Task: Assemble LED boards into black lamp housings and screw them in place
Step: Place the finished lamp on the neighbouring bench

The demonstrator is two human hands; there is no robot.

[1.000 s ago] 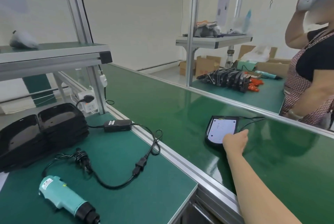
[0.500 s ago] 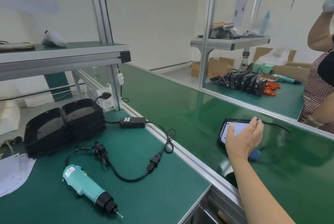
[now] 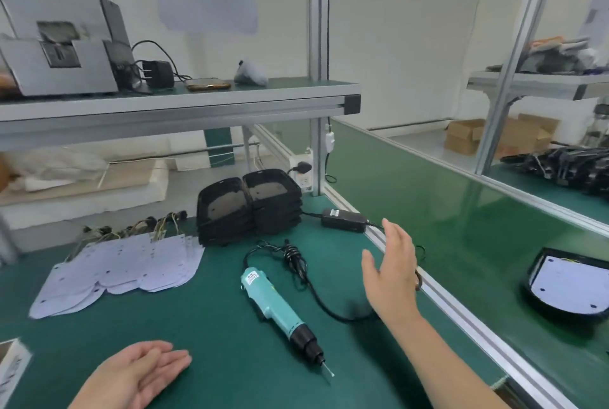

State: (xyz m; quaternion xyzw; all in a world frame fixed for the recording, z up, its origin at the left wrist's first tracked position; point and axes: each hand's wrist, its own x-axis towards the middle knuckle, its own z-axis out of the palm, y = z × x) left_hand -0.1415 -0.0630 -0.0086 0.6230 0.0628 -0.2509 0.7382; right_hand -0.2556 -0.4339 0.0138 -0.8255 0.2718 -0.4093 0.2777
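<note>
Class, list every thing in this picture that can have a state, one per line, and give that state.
Left hand, open, empty.
Right hand, open, raised, empty.
Screwdriver, lying on the mat, unheld.
Housing stacks, empty, open side up.
Boards, loose, fanned on the mat.
Lamp, on the belt, board seated in housing.
Plug, plugged in.

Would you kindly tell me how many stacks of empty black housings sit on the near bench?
2: left stack and right stack, side by side behind the screwdriver; their lower layers partly hidden.
</note>
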